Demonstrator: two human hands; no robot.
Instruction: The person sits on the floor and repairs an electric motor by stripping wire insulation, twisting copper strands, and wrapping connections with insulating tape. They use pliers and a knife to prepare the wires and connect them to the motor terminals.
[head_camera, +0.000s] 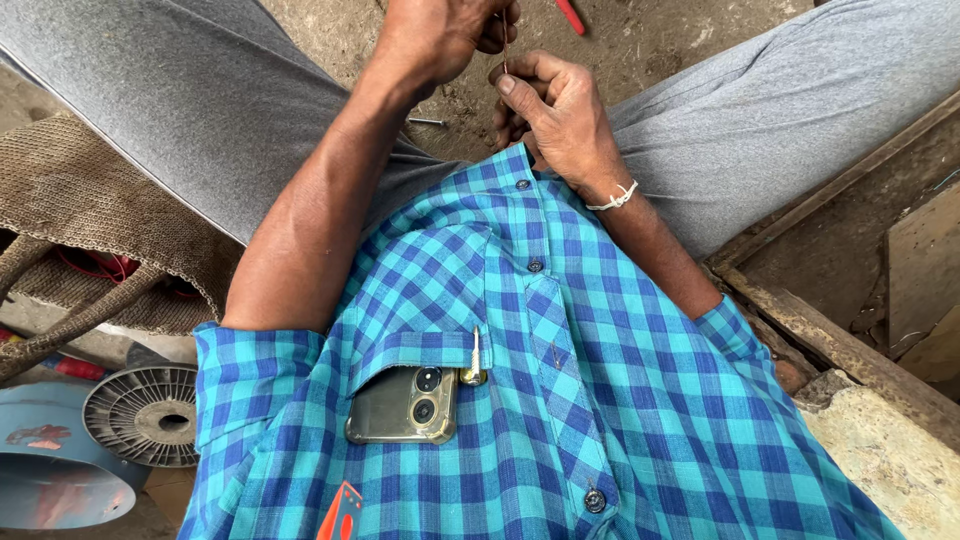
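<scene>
Hands (440, 35) (555, 110) pinching thin wire (505, 45) between fingers.

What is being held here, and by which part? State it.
A thin wire is pinched between both hands: left hand at its upper part, right hand at its lower end.

Phone (402, 405) in shirt pocket (420, 350) at lower centre; woven bag (90, 230) at left edge, ribbed disc (145, 415) below it; both hands at top centre.
</scene>
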